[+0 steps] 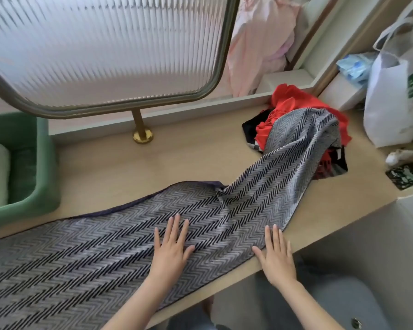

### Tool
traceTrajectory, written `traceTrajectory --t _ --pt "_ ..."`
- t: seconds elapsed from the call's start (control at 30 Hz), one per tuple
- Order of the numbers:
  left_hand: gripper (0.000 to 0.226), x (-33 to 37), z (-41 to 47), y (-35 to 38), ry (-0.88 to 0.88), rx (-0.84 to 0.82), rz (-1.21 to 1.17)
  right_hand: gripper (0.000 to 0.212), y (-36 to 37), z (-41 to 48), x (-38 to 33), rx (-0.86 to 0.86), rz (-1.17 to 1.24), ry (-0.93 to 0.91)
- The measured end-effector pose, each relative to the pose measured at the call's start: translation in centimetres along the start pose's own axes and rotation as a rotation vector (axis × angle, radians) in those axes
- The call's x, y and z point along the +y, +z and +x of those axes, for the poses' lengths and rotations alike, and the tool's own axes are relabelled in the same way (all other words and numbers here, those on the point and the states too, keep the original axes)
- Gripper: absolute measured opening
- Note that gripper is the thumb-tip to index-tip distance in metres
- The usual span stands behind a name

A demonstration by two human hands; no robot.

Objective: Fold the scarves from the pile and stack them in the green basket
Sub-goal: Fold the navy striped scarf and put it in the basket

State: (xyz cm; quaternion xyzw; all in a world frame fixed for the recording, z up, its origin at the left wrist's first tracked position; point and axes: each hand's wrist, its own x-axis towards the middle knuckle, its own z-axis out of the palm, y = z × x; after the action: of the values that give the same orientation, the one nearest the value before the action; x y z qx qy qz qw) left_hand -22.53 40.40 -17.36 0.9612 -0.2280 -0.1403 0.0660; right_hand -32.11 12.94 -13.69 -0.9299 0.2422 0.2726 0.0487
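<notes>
Left hand (171, 248), right hand (275, 256) and forearms (138, 303) are bare; the trousers (332, 303) are grey-blue.

Ribbed glass screen (105, 44) on brass post (140, 125); white bag (389, 103) right.

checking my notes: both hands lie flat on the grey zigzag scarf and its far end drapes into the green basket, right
Not quite. The left hand and right hand do lie flat on the grey zigzag scarf, but its far end drapes over the pile on the right, not into the green basket. The head view shows it.
</notes>
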Motion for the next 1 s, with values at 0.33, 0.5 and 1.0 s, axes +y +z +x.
traceTrajectory --t 0.33,0.5,1.0 --pt "0.048 2.9 4.4 0.1 0.128 0.277 0.015 0.079 -0.4 0.9 3.9 0.214 0.504 0.121" --pt "0.061 8.6 10.8 -3.8 0.262 0.269 -0.135 0.06 -4.1 5.8 6.6 0.402 0.87 0.443" --pt "0.011 11.1 19.9 -5.8 0.141 -0.201 -0.21 0.015 -7.9 12.2 10.8 0.427 1.469 0.541"
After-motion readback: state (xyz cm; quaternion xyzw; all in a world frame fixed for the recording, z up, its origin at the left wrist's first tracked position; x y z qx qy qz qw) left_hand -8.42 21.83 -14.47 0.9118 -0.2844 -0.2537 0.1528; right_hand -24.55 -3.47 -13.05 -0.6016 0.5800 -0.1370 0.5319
